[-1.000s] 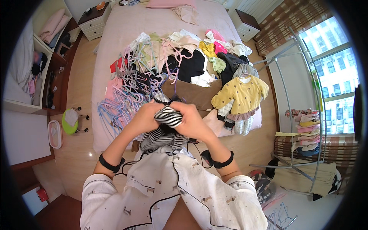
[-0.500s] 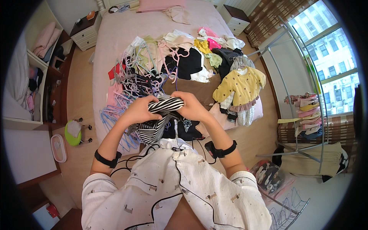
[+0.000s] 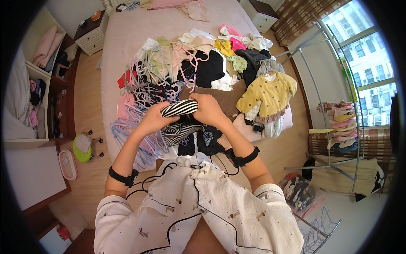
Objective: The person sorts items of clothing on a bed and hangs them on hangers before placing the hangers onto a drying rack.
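In the middle of the view I hold up a black-and-white striped garment (image 3: pixel 179 109) by a folded edge. My left hand (image 3: pixel 153 118) pinches that edge at its left end. At the other end my right hand (image 3: pixel 208 110) is closed around it. The rest of the cloth hangs below in loose folds, partly hidden. Just left of my left hand lies a tangled heap of pastel plastic hangers (image 3: pixel 135 97). Dark clothing (image 3: pixel 209 142) with a pale print lies beneath the garment. Beyond my right hand is brown fabric (image 3: pixel 222 99).
A pile of clothes (image 3: pixel 207 67) covers the middle of the bed (image 3: pixel 127 27). A yellow dotted top (image 3: pixel 270 95) lies at the bed's right edge. To the right stands a metal drying rack (image 3: pixel 355 127) with small clothes. A green stool (image 3: pixel 82 148) is at the left.
The striped edge between my hands has been drawn flatter and straighter. My right hand has turned over it and shifted slightly, and the loose cloth hangs lower and more to the right.
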{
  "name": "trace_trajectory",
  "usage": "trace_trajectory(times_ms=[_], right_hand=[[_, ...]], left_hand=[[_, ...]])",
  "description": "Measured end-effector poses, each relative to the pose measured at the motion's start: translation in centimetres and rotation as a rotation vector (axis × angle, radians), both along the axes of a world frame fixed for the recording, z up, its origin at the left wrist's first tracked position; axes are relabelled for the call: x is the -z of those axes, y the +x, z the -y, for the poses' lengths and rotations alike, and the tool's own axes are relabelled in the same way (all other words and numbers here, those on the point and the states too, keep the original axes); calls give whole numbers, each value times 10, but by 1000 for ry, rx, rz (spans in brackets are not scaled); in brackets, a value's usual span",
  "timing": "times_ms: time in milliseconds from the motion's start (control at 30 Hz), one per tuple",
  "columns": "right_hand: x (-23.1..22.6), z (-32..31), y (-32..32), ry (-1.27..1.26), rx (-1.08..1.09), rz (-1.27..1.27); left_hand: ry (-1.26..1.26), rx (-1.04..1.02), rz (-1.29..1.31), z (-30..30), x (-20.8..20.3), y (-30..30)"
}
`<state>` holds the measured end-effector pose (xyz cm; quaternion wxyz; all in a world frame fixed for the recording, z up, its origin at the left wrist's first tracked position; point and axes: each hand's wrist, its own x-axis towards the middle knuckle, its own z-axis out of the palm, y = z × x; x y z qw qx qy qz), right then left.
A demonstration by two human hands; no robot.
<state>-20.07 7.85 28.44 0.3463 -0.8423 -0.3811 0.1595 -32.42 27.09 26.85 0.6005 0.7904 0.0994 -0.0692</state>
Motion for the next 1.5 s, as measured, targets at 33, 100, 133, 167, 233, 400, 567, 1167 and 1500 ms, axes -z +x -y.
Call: trace_trajectory(times_ms=[33,100,133,167,233,400,567,1167,1500], right_hand=[[-1,-1,3,16,-6,-9],[0,-4,9,51,-17,-26],[8,-5,13,35,-42,-34],[10,-6,16,11,-64,-68],[30,-7,25,34,-41,-115],[120,-13,78,156,-45,-345],[234,-31,146,271,279,-721],[353,-95,218,32,943,-652],[320,-53,236,483,780,-237]], left_hand=[[101,23,30,-2,12,3],[238,119,-28,-1,22,6],[258,211,-78,0,15,11],[291,203,-137,-1,24,13],[371,243,-260,-11,31,21],[103,12,-179,-28,50,13],[-24,-139,-251,-37,44,-2],[-51,-429,-262,-48,22,-21],[-49,-395,-258,-36,19,-3]])
